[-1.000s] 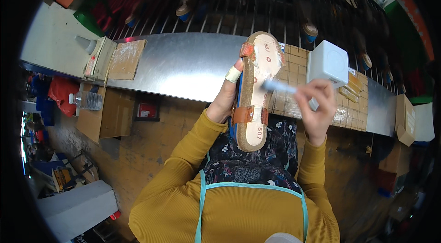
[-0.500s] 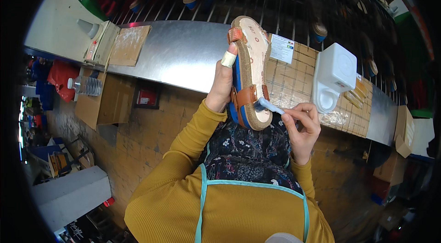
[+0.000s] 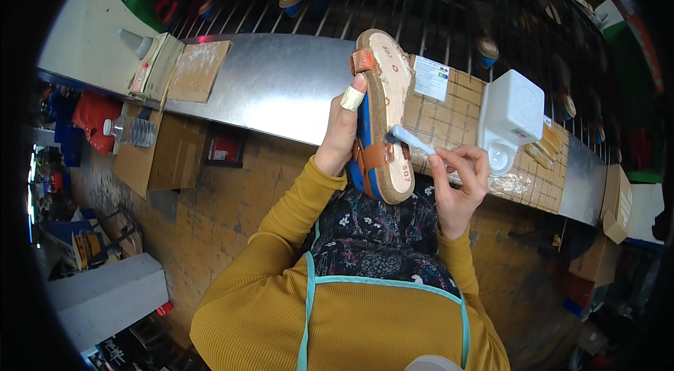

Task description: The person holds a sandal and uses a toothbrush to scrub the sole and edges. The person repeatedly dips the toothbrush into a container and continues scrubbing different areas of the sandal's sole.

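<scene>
One hand, the left (image 3: 341,125), clasps the sandal (image 3: 397,83) by its left edge, wrapped thumb (image 3: 354,96) pointing up along the side, fingers hidden behind; its forearm (image 3: 295,202) slants up from below left. Just right of the sandal, the right hand (image 3: 463,188) pinches a brush (image 3: 417,141) between thumb and bent fingers, its head beside the sandal's strap (image 3: 377,154). The sandal is held up over the bench (image 3: 288,83)'s near edge; right of it, a white container (image 3: 516,101) stands on cardboard (image 3: 453,115).
</scene>
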Demonstrator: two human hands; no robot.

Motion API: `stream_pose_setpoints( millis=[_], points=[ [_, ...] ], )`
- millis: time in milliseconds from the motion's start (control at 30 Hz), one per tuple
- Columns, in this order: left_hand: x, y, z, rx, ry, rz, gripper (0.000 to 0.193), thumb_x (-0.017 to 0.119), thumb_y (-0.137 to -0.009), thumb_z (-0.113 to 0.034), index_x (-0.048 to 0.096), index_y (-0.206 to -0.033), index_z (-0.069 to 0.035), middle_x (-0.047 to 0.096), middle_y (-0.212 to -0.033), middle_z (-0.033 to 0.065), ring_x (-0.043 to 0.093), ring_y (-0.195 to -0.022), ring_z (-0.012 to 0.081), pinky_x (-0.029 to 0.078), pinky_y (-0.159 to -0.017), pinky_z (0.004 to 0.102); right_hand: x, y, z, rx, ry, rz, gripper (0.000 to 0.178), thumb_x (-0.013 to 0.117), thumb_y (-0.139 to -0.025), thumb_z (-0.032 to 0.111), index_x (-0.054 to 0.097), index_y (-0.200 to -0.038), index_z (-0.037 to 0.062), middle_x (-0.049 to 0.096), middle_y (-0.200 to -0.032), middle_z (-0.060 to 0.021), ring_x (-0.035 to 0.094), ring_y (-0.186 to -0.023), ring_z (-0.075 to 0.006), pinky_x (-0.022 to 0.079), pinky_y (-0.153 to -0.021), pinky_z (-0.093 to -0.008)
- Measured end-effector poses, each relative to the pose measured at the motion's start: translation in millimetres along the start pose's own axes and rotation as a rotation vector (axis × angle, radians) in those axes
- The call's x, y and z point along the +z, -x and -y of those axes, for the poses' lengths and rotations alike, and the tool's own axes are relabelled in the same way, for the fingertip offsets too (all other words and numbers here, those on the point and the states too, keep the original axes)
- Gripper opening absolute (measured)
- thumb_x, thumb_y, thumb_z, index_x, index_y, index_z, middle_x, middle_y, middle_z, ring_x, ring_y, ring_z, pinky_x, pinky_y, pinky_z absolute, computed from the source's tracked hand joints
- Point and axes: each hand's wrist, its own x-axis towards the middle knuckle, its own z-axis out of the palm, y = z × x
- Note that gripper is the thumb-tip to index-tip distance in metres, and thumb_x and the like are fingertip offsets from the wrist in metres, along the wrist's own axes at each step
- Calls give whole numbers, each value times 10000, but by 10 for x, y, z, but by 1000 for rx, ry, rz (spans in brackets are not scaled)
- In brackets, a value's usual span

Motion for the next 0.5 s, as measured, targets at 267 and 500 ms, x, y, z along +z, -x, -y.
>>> stream_pose_setpoints(
  millis=[267,500],
  points=[
    [85,-8,-140,-45,19,-20,788,418,-939,-638,520,-1260,75,640,-1142,165,648,-997,177,533,-855,282,-176,41,-118,-85,30,145,212,832,-691,113,757,-884,69,588,-831,-20,534,-700,-121,324,-771,-285],
    [105,-38,-150,-17,38,-14,788,436,-931,-642,504,-1277,63,630,-1152,165,649,-999,186,539,-864,291,-134,-2,-107,100,-141,54,182,826,-715,117,762,-879,70,593,-835,-17,522,-639,-91,330,-748,-261]
  ],
)
